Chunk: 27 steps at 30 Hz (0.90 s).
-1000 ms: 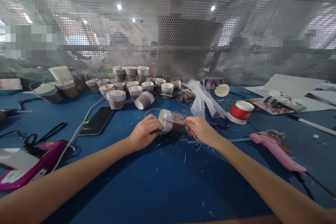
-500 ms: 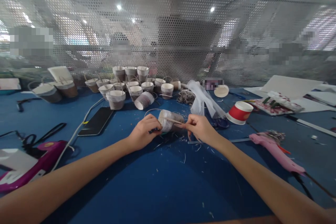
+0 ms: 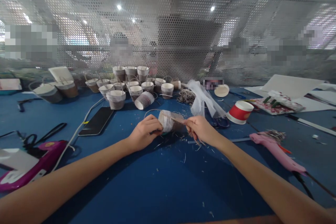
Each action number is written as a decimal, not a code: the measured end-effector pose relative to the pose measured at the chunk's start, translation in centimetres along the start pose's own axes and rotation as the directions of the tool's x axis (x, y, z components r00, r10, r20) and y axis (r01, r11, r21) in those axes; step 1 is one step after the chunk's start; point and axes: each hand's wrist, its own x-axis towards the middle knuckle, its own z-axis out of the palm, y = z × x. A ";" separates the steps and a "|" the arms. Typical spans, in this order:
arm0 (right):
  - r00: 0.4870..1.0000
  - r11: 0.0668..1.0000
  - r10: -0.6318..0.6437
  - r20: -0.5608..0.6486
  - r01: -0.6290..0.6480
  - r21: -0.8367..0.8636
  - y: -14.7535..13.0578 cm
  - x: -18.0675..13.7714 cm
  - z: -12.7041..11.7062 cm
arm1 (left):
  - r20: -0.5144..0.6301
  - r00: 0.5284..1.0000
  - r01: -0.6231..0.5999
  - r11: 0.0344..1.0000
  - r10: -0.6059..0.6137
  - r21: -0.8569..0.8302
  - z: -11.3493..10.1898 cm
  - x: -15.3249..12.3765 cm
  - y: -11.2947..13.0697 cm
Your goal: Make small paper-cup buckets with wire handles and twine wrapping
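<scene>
A small paper cup wrapped in brown twine [image 3: 172,120] lies on its side over the blue table [image 3: 168,182], held between both hands. My left hand [image 3: 144,132] is closed around its open rim end. My right hand [image 3: 201,129] pinches a thin strand of twine [image 3: 177,120] that runs across the cup's side. Short twine scraps [image 3: 183,150] litter the table just below the hands.
Several finished twine-wrapped cups [image 3: 131,89] cluster at the back, more [image 3: 56,89] at far left. A phone [image 3: 96,120] with a white cable lies left. A pink glue gun [image 3: 275,150] lies right, a magenta one [image 3: 31,168] left. A red cup [image 3: 240,112], white plastic [image 3: 204,99], perforated metal screen [image 3: 168,35] behind.
My right hand shifted slightly along the cup with the strand, drawing it across the side. The left hand and cup stayed almost in place.
</scene>
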 end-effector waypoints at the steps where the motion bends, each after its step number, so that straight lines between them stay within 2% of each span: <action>1: 1.000 1.000 0.006 0.004 -0.006 0.014 0.1 0.1 0.0 | 0.001 1.000 -0.001 1.000 0.001 -0.001 0.0 0.0 0.0; 6: 1.000 0.999 -0.022 0.005 0.021 0.044 0.5 0.5 -0.4 | -0.012 0.999 0.035 0.999 -0.035 -0.018 0.2 0.1 -0.2; 9: 1.000 0.998 0.013 0.001 -0.013 0.063 0.5 0.5 -0.5 | -0.033 0.997 0.075 0.996 -0.076 -0.041 0.2 0.1 -0.3; 13: 0.999 0.996 0.030 -0.024 -0.028 0.088 0.4 0.4 -0.3 | -0.016 0.999 0.033 0.999 -0.034 -0.037 0.3 0.0 -0.3; 22: 0.997 0.989 0.068 0.046 -0.073 0.125 0.6 0.6 0.0 | -0.013 1.000 0.000 1.000 0.000 -0.014 0.2 0.0 -0.2; 27: 0.998 0.984 0.052 -0.043 -0.044 0.170 0.5 0.6 0.1 | -0.025 1.000 0.015 1.000 -0.015 -0.008 0.2 0.0 -0.3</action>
